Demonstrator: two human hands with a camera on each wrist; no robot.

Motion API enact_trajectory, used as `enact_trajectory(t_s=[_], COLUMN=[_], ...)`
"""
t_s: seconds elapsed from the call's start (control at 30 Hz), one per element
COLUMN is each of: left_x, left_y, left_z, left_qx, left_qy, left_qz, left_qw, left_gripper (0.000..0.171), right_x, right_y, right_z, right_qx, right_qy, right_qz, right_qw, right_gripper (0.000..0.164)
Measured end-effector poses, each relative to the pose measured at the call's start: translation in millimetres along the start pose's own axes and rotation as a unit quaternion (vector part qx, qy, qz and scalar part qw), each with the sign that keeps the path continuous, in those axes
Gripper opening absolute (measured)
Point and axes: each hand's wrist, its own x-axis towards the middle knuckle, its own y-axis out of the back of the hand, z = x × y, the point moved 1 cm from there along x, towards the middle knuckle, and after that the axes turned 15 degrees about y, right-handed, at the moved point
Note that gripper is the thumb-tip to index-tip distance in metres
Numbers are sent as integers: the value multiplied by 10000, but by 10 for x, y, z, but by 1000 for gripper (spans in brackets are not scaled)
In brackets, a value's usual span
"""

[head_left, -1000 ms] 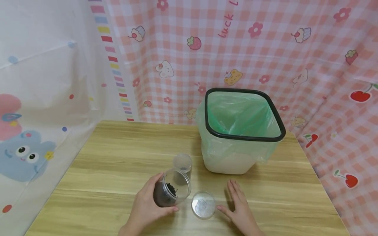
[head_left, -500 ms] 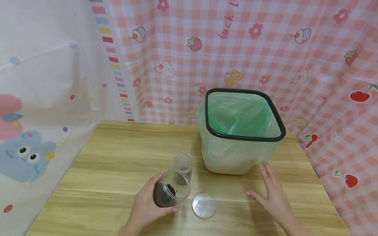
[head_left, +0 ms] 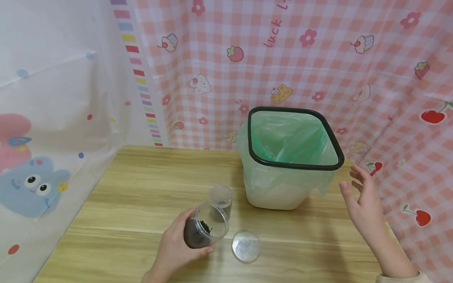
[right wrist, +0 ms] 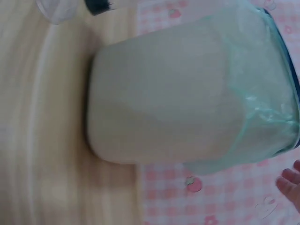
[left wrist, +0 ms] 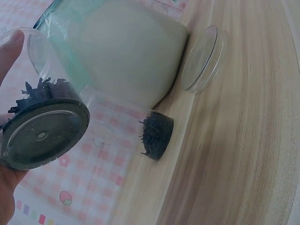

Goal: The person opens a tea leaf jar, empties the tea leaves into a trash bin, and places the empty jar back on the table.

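My left hand (head_left: 175, 245) grips a clear plastic jar (head_left: 198, 232), tilted with its open mouth towards the right; dark dry shreds, like tea leaves, lie in its bottom. Behind that mouth stands a second clear container (head_left: 221, 196), with similar dark shreds (left wrist: 157, 135) at its base in the left wrist view. A round clear lid (head_left: 245, 246) lies on the table right of the jar. Raised beside the bin's right side, my right hand (head_left: 366, 204) holds nothing, its fingers loosely bent. Just its fingertips (right wrist: 291, 180) show in the right wrist view.
A white bin (head_left: 276, 192) with a black rim and a pale green liner bag stands at the table's back right. The wooden table (head_left: 152, 177) reaches back to a pink checked curtain (head_left: 219, 110). White printed cloth (head_left: 63, 98) hangs on the left.
My right hand has moved from beside the lid to the right and upward, now off the table beside the bin. My left hand and the jar have stayed in place.
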Motion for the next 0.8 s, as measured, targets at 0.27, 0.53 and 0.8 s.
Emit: enact_trajectory(t_s=[0.27, 0.53, 0.8], left_x=[22, 60, 107], left_y=[-8, 1, 29], left_z=[21, 32, 67], left_qx=[-64, -21, 9], left_qy=[72, -1, -97], left_qz=[-71, 7, 97], left_qw=[9999, 10000, 9999], left_gripper=[102, 101, 103], right_x=[401, 633, 647], right_y=[143, 197, 174], right_z=[44, 102, 226], right_qx=[-302, -435, 2055], right_qy=[-252, -521, -1789], right_qz=[-667, -1130, -864], right_qw=[9970, 9913, 9583], right_gripper=[50, 48, 49])
